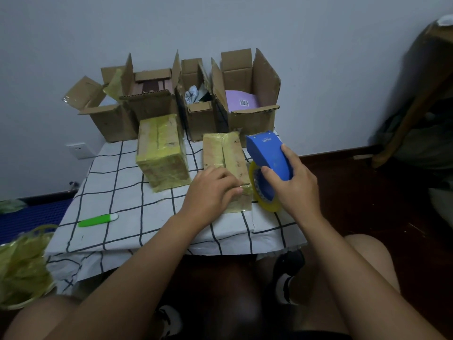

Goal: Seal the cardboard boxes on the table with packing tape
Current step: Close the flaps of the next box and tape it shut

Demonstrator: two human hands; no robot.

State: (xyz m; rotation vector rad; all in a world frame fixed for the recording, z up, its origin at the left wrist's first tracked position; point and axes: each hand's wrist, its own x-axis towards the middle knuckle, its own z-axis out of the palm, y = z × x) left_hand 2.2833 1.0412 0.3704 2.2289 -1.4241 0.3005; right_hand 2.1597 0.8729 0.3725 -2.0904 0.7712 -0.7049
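Observation:
A closed cardboard box (pixel 225 153) with yellowish tape on it lies in the middle of the table (pixel 117 229). My left hand (pixel 213 190) presses flat on its near end, fingers over the top edge. My right hand (pixel 291 185) grips a blue tape dispenser (pixel 269 153) with a yellowish tape roll (pixel 267 204), held right beside the box's near right corner. A second taped box (pixel 161 153) stands to the left. Several open boxes line the back: one (pixel 103 114), another (pixel 152 96), a narrow one (pixel 198 104) and a large one (pixel 247 94) with a purple item.
A green and white pen-shaped tool (pixel 98 220) lies on the checked tablecloth at the left. A heap of crumpled yellowish tape (pixel 22 268) sits on the floor at the lower left. A wooden frame (pixel 414 114) leans at the right. My knees and shoes are below the table's front edge.

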